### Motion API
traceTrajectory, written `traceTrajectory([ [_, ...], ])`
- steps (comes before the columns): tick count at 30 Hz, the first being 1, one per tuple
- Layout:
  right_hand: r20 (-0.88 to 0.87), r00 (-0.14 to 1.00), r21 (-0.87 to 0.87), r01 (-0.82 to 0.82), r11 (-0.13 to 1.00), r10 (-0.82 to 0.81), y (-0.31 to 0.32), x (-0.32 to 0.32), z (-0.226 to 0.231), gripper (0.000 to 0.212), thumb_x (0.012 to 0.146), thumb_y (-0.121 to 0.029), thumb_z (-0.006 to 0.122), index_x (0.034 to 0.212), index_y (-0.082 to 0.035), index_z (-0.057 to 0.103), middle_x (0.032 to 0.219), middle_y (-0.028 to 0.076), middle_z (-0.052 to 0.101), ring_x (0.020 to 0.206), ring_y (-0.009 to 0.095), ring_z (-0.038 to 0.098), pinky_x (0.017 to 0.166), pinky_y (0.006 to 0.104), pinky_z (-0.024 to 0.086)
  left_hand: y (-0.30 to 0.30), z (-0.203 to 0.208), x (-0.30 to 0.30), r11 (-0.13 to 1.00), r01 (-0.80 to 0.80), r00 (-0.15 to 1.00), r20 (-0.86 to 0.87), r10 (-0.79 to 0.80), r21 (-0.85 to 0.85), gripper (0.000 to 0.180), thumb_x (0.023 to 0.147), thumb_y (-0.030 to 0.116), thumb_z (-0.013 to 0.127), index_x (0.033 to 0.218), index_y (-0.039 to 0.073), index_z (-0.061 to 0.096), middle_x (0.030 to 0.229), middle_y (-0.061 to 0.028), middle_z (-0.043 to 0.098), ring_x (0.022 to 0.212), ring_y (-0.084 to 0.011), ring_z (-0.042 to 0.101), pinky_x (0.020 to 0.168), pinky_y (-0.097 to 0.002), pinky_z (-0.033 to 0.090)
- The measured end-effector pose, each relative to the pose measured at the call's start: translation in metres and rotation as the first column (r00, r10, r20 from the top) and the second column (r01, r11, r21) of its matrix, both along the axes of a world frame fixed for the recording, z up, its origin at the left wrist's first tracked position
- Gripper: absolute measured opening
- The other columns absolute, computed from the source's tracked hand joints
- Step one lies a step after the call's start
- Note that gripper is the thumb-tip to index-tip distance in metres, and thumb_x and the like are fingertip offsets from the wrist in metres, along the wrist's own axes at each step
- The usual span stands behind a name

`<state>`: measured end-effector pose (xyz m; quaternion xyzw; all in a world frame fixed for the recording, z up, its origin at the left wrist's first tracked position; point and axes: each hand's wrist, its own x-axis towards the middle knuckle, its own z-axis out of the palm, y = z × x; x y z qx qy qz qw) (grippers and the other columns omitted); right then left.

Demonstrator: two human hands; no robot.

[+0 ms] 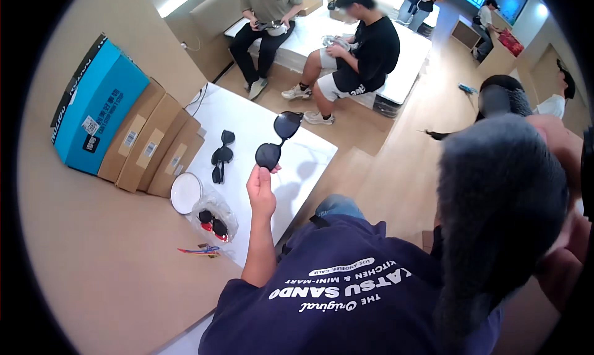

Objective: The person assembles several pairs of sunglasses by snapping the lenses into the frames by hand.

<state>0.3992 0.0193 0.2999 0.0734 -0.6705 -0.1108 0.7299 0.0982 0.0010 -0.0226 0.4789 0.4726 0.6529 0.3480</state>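
Note:
My left hand [263, 191] pinches a pair of black sunglasses [268, 155] by the rim of the lower dark lens. They are held up above a white table [257, 123], one lens above the other. More dark eyewear [222, 155] lies on the table to the left of my hand; how many pairs it is, I cannot tell. Nearer to me, a clear plastic bag [230, 214] holds sunglasses [215, 225] with dark lenses and red parts. A white round dish [186, 193] stands beside the bag. My right hand does not show.
Brown cardboard boxes [139, 135] and a blue box [111, 101] stand along the left. Coloured cords or sticks [201, 251] lie near the bag. A large dark fuzzy shape [501, 212] covers the right side. Two people [272, 21] sit on a white bed [291, 58] beyond the table.

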Motion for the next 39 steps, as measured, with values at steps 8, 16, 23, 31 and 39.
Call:
traceTrajectory([
  [8, 0.129, 0.991, -0.679, 0.109, 0.726, -0.029, 0.057, -0.064, -0.162, 0.049, 0.074, 0.013, 0.051, 0.120, -0.001, 0.056, 0.124, 0.016, 0.055, 0.118, 0.027, 0.053, 0.103, 0.0378, 0.039, -0.016, -0.001, -0.002, 0.998, -0.058, 0.992, -0.117, 0.056, -0.010, 0.032, 0.103, 0.024, 0.043, 0.102, -0.002, 0.062, 0.095, -0.0077, 0.063, 0.091, -0.0165, 0.056, 0.086, -0.0309, 0.043],
  [16, 0.542, 0.835, -0.666, 0.493, 0.560, -0.091, 0.058, -0.101, -0.257, 0.061, 0.061, 0.015, 0.054, 0.119, -0.003, 0.061, 0.126, 0.015, 0.055, 0.113, 0.037, 0.051, 0.096, 0.0419, 0.043, -0.013, 0.023, 0.016, 1.000, 0.021, 0.959, -0.283, -0.018, 0.009, 0.027, 0.098, 0.017, 0.044, 0.088, 0.000, 0.062, 0.091, -0.0120, 0.060, 0.093, -0.0282, 0.053, 0.089, -0.0360, 0.038],
  [23, 0.619, 0.778, -0.558, 0.531, 0.638, -0.106, 0.056, -0.099, -0.248, 0.064, 0.060, 0.014, 0.057, 0.122, -0.002, 0.060, 0.125, 0.013, 0.056, 0.105, 0.035, 0.052, 0.092, 0.0420, 0.046, -0.015, 0.020, 0.017, 0.999, 0.039, 0.980, -0.198, -0.037, 0.007, 0.034, 0.102, 0.027, 0.042, 0.089, 0.002, 0.062, 0.090, -0.0099, 0.061, 0.094, -0.0257, 0.052, 0.091, -0.0351, 0.038],
  [31, 0.656, 0.753, -0.531, 0.505, 0.681, -0.047, 0.051, -0.104, -0.247, 0.063, 0.059, 0.011, 0.056, 0.120, -0.001, 0.061, 0.126, 0.013, 0.057, 0.104, 0.035, 0.052, 0.091, 0.0412, 0.046, -0.015, 0.013, 0.010, 0.993, 0.095, 0.960, -0.272, -0.075, 0.063, 0.035, 0.104, 0.028, 0.040, 0.102, -0.003, 0.058, 0.090, -0.0072, 0.057, 0.085, -0.0154, 0.053, 0.082, -0.0287, 0.043],
  [39, 0.716, 0.684, -0.533, 0.405, 0.743, 0.141, 0.035, -0.112, -0.242, 0.066, 0.056, 0.009, 0.059, 0.121, -0.003, 0.061, 0.127, 0.009, 0.058, 0.098, 0.034, 0.052, 0.088, 0.0400, 0.047, -0.018, 0.015, 0.013, 0.997, 0.062, 0.987, -0.143, -0.068, -0.044, 0.027, 0.100, 0.020, 0.044, 0.094, 0.000, 0.062, 0.095, -0.0114, 0.061, 0.095, -0.0251, 0.052, 0.090, -0.0343, 0.039],
])
